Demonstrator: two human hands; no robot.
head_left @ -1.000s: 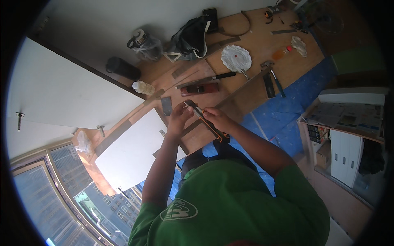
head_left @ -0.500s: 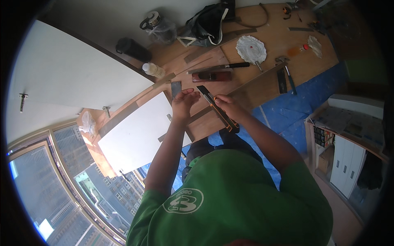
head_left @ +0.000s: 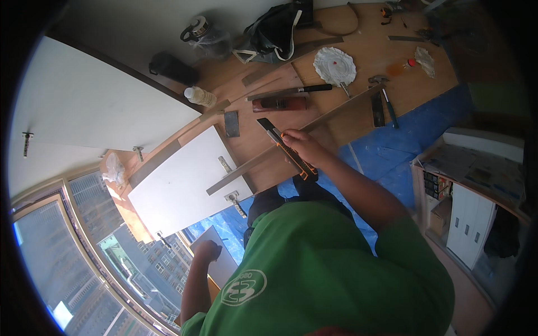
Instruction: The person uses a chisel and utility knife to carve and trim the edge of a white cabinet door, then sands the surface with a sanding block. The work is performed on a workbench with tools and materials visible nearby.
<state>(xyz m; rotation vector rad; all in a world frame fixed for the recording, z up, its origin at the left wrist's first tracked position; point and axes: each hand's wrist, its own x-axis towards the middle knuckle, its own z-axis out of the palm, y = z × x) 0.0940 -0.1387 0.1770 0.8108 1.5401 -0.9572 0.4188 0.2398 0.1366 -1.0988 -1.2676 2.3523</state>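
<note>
One orange-and-black knife [head_left: 284, 147] is gripped by the right hand [head_left: 303, 146]; near left, the left hand [head_left: 208, 250] curls, perhaps empty, I can't tell.

That person wears a green T-shirt [head_left: 342, 263], its short sleeves [head_left: 399, 238] leaving the forearms bare. A pale oval emblem [head_left: 244, 288] marks the shirt's left chest; dark trousers [head_left: 268, 205] show beyond its hem.

Black-and-orange utility knife [head_left: 290, 153], blade [head_left: 266, 124] out, aslant in the right grip [head_left: 301, 147]
</note>
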